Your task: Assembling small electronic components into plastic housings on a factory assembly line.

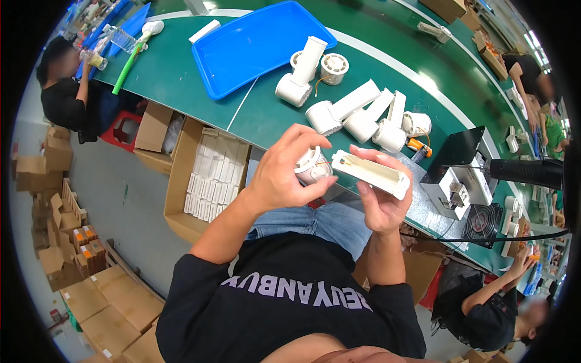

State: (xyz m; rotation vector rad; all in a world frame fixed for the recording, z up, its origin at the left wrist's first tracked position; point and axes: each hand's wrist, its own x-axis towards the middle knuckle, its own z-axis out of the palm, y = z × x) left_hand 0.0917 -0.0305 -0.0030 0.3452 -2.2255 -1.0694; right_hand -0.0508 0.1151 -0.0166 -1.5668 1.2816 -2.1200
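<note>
In my left hand is a round white plastic housing, gripped between the thumb and fingers. My right hand holds a long, hollow white handle shell, its open channel facing up. A thin reddish wire seems to run from the housing into the near end of the shell. The two parts are close together but apart. Just beyond my hands, several white assemblies, each a round head with a handle, lie on the green table. A separate round white housing with a wire stands behind them.
A blue tray lies at the back. An orange-handled tool, a black and silver machine and a black fan are to the right. An open carton of white parts stands at my left. Other people work on both sides.
</note>
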